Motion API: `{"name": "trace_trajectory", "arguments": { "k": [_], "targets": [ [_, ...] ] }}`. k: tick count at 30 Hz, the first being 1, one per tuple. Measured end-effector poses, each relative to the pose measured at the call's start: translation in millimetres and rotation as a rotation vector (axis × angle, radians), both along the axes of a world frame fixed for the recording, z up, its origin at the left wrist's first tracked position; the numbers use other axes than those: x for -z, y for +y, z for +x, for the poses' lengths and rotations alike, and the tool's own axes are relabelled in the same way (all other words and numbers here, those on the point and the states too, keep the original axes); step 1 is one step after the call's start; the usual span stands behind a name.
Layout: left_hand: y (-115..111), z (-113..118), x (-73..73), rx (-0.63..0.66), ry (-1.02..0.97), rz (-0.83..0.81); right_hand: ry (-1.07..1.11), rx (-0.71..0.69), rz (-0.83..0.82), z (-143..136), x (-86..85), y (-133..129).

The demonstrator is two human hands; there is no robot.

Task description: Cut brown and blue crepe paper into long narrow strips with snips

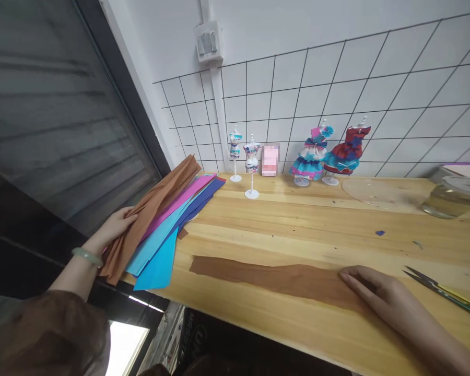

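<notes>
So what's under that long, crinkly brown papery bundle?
A magenta papery strip peeks out from under the brown bundle, with light blue and dark blue ones beside it. Whatever the bundle fully covers can't be seen.

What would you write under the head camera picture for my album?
Two hands with brown crepe paper, near four little dress stands on a wooden table.

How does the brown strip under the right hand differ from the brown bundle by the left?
The strip lies mostly flat; the bundle is gathered in long folds. The strip lies alone on the table, while the bundle rests over coloured sheets. Both are long and brown.
</notes>
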State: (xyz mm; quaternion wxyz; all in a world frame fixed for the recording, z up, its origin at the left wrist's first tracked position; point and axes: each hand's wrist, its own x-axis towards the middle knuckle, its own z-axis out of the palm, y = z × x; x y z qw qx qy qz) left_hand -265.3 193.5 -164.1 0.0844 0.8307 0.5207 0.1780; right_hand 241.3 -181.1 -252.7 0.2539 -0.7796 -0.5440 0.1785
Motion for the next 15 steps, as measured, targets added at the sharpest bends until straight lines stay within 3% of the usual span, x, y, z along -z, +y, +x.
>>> {"name": "trace_trajectory", "arguments": {
  "k": [2, 4, 6, 9, 11, 12, 15],
  "targets": [
    [4, 31, 5.2, -0.096, 0.047, 0.067, -0.002, -0.008, 0.008, -3, -2.6, 3],
    [-8, 72, 10.4, -0.017, 0.052, 0.167, 0.009, -0.027, 0.005, -6, -2.1, 6],
    [-36, 120, 17.7, 0.231, 0.027, 0.188, 0.025, -0.061, -0.011, -10, 0.4, 8],
    [-99, 188, 32.9, 0.71, 0.062, 0.013, 0.022, -0.111, -0.033, -17, 3.0, 13],
    [-138, 221, 43.4, 0.974, 0.075, -0.113, 0.006, -0.128, -0.011, -20, 0.8, 17],
    [-152, 234, 48.0, 1.047, 0.082, -0.163, 0.001, -0.132, 0.01, -20, -1.4, 19],
    [-167, 255, 57.3, 1.038, 0.159, -0.23, -0.001, -0.14, 0.075, -16, -9.8, 23]
  ]
}}
